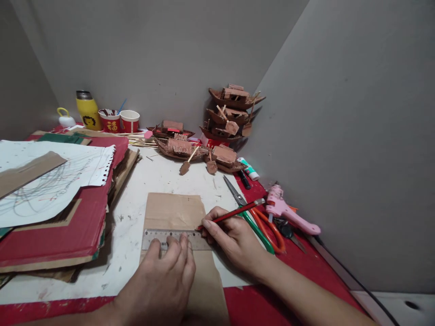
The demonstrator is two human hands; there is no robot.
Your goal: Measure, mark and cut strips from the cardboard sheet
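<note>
A brown cardboard piece [176, 208] lies in front of me, with a clear ruler [200, 243] across it. My left hand [166, 271] holds the ruler down, its bent fingertips pressing on it. My right hand [227, 235] is closed around a red pencil [238, 211]. The pencil's tip is at the ruler's upper edge, near its right part. Just right of that hand lie scissors [261, 226] with green and orange handles, partly hidden behind the hand.
Stacked cardboard [98, 217] and a scribbled paper [84, 167] lie at left. Brown model boats [180, 147] stand at the back, several stacked. A pink glue gun [288, 213] rests at right by the wall. Paper cups [129, 121] and a yellow bottle [89, 111] are behind.
</note>
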